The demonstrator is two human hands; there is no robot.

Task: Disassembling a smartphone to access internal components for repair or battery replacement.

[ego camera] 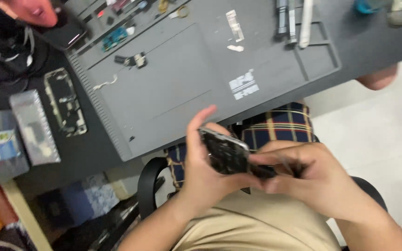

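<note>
- Fingers (201,122) of the left hand (205,162) are curling round an opened dark smartphone body with a silvery rim (225,153), clamping it from behind with the thumb side spread upward; the phone is hanging over the person's lap, just off the near edge of the grey rectangular work mat (173,83).
- Pinching close together, the right hand (308,179) is gripping something small and dark at the phone's lower end, though blur is hiding what exactly it is.
- Judging by the exposed insides, the phone is already lying open and is being worked on in the hands, and the parts out on the desk are suggesting disassembly is well along; how much is left is not showing.
- Beneath the hands, tan trousers and a plaid cloth (280,125) are filling the lap, so room below is tight, while open pale floor is lying to the right of the mat.
- On the mat, the middle is lying mostly bare, giving open room for setting things down; small loose parts (131,59) are sitting toward its far left.
- Left of the mat, a stripped phone frame (65,101) and a silvery plastic bag (34,126) are resting on the dark desk.
- At the mat's far edge, slim metal tools (290,21) are lying side by side.
</note>
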